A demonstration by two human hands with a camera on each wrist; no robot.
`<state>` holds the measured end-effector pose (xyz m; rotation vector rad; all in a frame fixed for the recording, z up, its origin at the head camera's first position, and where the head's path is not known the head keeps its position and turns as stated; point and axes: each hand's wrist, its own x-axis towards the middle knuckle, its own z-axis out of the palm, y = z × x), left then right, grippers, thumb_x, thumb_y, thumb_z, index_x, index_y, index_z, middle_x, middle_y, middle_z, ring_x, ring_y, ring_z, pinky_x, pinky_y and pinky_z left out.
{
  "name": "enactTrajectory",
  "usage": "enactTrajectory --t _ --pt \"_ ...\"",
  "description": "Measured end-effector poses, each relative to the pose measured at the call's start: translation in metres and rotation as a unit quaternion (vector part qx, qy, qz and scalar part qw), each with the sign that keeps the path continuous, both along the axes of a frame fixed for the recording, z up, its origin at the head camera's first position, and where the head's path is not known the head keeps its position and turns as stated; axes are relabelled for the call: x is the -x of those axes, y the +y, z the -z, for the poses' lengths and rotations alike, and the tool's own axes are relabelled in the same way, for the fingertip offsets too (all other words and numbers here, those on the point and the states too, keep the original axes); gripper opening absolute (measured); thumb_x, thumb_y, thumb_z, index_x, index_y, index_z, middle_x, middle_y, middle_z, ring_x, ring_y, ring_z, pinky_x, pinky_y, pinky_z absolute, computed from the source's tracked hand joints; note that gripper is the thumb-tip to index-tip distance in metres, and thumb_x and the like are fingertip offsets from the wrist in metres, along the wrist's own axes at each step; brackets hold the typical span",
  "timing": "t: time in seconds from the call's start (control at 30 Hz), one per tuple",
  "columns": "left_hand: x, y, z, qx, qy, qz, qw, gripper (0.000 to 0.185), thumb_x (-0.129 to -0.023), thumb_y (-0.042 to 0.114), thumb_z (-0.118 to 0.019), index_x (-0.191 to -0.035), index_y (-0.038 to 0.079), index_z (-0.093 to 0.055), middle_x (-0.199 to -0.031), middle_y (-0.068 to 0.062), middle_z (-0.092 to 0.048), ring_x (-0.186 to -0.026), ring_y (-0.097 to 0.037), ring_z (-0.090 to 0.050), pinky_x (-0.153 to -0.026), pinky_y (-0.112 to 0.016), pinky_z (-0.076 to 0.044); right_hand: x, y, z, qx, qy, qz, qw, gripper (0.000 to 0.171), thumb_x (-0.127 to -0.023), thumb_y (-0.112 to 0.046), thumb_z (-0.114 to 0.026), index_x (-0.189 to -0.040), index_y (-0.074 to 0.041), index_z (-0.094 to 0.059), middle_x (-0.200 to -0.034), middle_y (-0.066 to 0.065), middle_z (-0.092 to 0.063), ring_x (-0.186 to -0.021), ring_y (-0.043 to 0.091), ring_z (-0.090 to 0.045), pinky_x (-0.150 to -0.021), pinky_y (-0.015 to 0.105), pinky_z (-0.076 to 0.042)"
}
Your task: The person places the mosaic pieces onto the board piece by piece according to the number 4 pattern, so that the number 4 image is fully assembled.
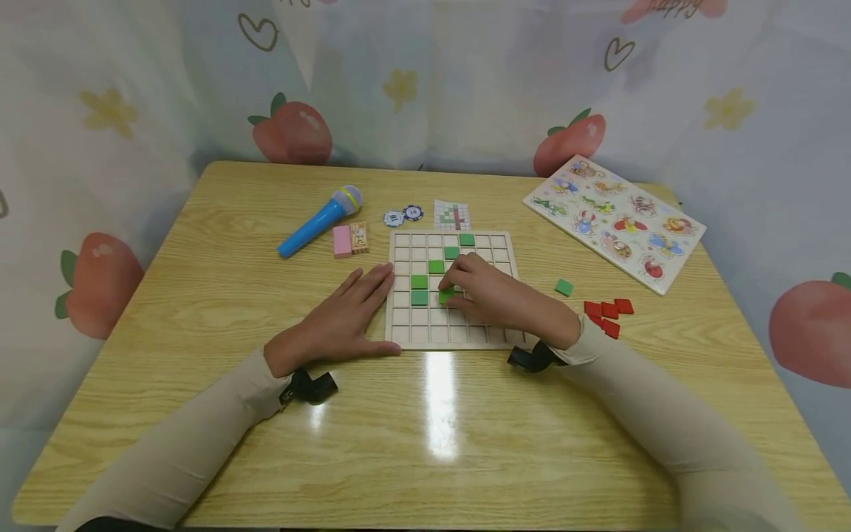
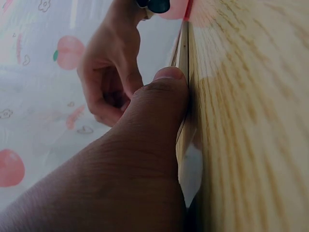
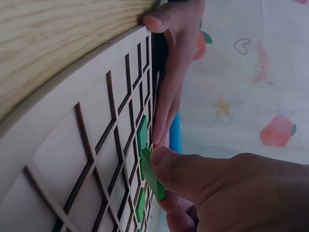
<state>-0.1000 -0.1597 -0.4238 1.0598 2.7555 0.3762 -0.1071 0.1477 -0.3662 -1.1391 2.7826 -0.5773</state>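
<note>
A wooden grid board (image 1: pixel 408 338) lies on the table with several green square tiles set in its cells, one of them a green tile (image 1: pixel 419 281) left of centre. My right hand (image 1: pixel 492 295) is over the board and pinches a green tile (image 3: pixel 152 176) between thumb and fingers; the tile is tilted against the grid in the right wrist view. With fingers spread, my left hand (image 1: pixel 342 314) rests on the table and touches the board's left edge. In the left wrist view its thumb (image 2: pixel 164 92) lies along the board's near edge.
Right of the board lie a loose green tile (image 1: pixel 564 287) and several red tiles (image 1: pixel 609 310). Behind are a pattern card (image 1: pixel 452 215), poker chips (image 1: pixel 394 219), a pink block (image 1: pixel 342 241) and a toy microphone (image 1: pixel 319 223). An insect puzzle board (image 1: pixel 614 222) lies at the back right.
</note>
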Motion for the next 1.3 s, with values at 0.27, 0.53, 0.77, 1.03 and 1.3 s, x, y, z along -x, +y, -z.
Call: enactTrajectory --t 0.27,0.53,0.77,1.03,1.3 --pt "0.001 -0.001 0.002 -0.006 0.005 0.005 1.0000 0.129 -0.086 0.090 -0.056 -0.172 0.009 -0.005 -0.183 -0.005 0.000 -0.171 -0.021 -0.003 -0.141 -0.047 -0.002 0.007 -0.014 0.004 -0.002 -0.009 -0.018 1.000 0.013 -0.100 -0.017 -0.077 -0.109 -0.009 -0.074 -0.116 0.010 -0.065 -0.111 0.026 -0.059 -0.094 0.041 -0.056" --pt "0.000 0.000 0.000 -0.004 0.006 0.006 1.0000 0.130 -0.085 0.090 -0.058 -0.172 0.008 -0.006 -0.183 -0.006 -0.001 -0.171 -0.023 -0.004 -0.140 -0.048 -0.003 0.012 -0.015 0.011 -0.010 -0.004 -0.019 1.000 0.011 -0.100 -0.019 -0.076 -0.106 -0.011 -0.072 -0.114 0.009 -0.066 -0.106 0.024 -0.059 -0.092 0.040 -0.056" --pt "0.000 0.000 0.000 -0.002 0.002 0.002 1.0000 0.129 -0.086 0.087 -0.061 -0.172 0.008 -0.006 -0.183 -0.006 -0.001 -0.171 -0.023 -0.004 -0.141 -0.048 -0.002 0.012 -0.014 0.011 -0.018 -0.013 -0.014 1.000 0.008 -0.100 -0.019 -0.076 -0.103 -0.012 -0.075 -0.113 0.009 -0.068 -0.108 0.025 -0.061 -0.093 0.041 -0.057" --pt "0.000 0.004 0.001 -0.001 -0.008 0.001 1.0000 0.130 -0.085 0.090 -0.058 -0.173 0.009 -0.006 -0.183 -0.005 0.000 -0.171 -0.023 -0.003 -0.141 -0.048 -0.002 -0.013 0.034 0.002 0.053 0.018 0.036 0.998 0.013 -0.101 -0.008 -0.073 -0.114 -0.009 -0.076 -0.119 0.009 -0.067 -0.109 0.024 -0.063 -0.089 0.041 -0.060" --pt "-0.002 0.002 -0.002 -0.014 -0.002 -0.001 0.9999 0.131 -0.085 0.086 -0.064 -0.172 0.006 -0.008 -0.183 -0.007 -0.002 -0.170 -0.024 -0.006 -0.140 -0.050 -0.003 -0.042 0.097 0.015 0.144 0.097 0.170 0.970 0.026 -0.098 0.000 -0.074 -0.120 -0.015 -0.074 -0.113 0.003 -0.070 -0.095 0.013 -0.060 -0.076 0.031 -0.050"
